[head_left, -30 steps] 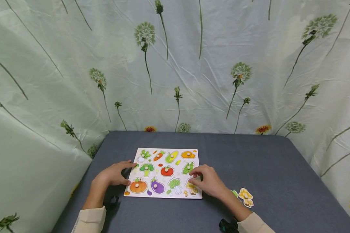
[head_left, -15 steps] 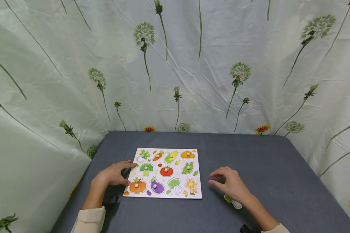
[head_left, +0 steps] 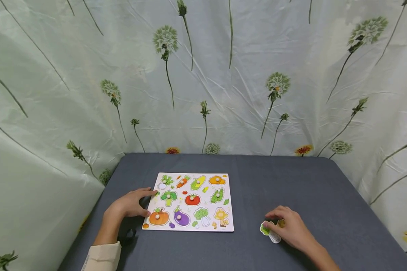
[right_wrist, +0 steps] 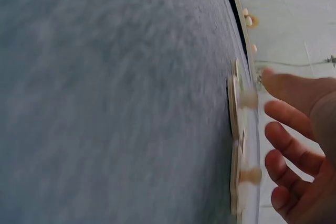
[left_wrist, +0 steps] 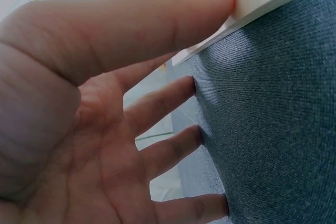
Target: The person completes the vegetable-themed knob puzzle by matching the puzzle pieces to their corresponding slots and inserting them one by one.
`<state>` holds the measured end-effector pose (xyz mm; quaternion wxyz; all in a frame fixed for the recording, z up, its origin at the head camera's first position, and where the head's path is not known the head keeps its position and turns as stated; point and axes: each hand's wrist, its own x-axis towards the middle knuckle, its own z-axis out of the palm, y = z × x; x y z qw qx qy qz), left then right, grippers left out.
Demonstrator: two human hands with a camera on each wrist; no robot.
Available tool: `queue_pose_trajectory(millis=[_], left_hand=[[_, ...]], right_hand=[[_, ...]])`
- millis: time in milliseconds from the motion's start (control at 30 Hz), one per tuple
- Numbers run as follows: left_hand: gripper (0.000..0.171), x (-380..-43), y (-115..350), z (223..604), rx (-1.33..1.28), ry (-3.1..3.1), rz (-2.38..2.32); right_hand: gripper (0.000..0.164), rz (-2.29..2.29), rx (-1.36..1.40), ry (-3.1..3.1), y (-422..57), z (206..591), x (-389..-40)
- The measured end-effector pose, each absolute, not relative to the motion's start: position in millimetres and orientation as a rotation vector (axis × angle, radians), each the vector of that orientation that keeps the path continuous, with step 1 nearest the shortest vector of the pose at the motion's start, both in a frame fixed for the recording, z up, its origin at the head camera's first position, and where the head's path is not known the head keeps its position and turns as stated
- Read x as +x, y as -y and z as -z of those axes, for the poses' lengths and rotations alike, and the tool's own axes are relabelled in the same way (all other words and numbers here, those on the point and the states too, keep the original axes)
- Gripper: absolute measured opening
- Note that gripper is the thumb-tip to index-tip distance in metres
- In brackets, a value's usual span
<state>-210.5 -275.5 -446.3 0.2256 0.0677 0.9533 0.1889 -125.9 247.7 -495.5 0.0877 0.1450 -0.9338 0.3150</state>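
Observation:
A white vegetable puzzle board [head_left: 205, 199] lies left of centre on the table in the head view. My left hand [head_left: 130, 203] rests at its left edge; in the left wrist view the thumb [left_wrist: 157, 22] lies on the board and the other fingers are spread. My right hand [head_left: 293, 229] hovers over two loose pieces, a bok choy piece [head_left: 274, 237] and a mushroom piece [head_left: 282, 223], mostly hidden by the fingers. In the right wrist view, slight gaps separate the loosely bent fingers from the pieces' wooden knobs [right_wrist: 251, 176].
Most pictures on the board, such as the tomato [head_left: 192, 200] and eggplant [head_left: 181, 216], carry a small knob; its printed bok choy and mushroom show none. Dark grey cloth covers the table [head_left: 291, 180]. A flowered curtain [head_left: 224, 86] hangs behind and beside it.
My right hand has moved from the board's right side rightward and down to the loose pieces, covering most of the mushroom piece. The left hand has stayed at the board's edge.

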Motion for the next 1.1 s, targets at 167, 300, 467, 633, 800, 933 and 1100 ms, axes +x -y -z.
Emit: queue_pose_trajectory(millis=[167,300,467,633,800,933,1100], left_hand=[[0.085,-210.3,277.6,448.3,0.182,-2.627,-0.521],[0.085,-210.8,279.2,449.9,0.181,-2.632,-0.518],[0.084,-209.4,279.7,449.8,0.222,-2.644,-0.544],[0.084,-208.6,279.2,450.4,0.235,-2.654,-0.543],[0.084,-209.3,279.5,451.1,0.240,-2.656,-0.536],[0.084,-209.2,279.6,451.3,0.239,-2.656,-0.533],[0.084,-209.3,280.1,452.5,0.228,-2.658,-0.536]], right_hand=[[0.016,-0.961,0.522,2.747,-257.7,501.3,-119.9],[0.013,-0.993,0.577,2.759,-262.8,504.4,-118.3],[0.012,-1.019,0.627,2.783,-267.2,504.9,-116.7],[0.013,-1.047,0.674,2.746,-270.2,507.4,-116.7],[0.013,-1.087,0.708,2.684,-270.0,509.8,-116.7],[0.017,-1.073,0.738,2.634,-266.5,510.4,-117.7],[0.023,-0.986,0.727,2.590,-261.5,508.1,-122.6]])
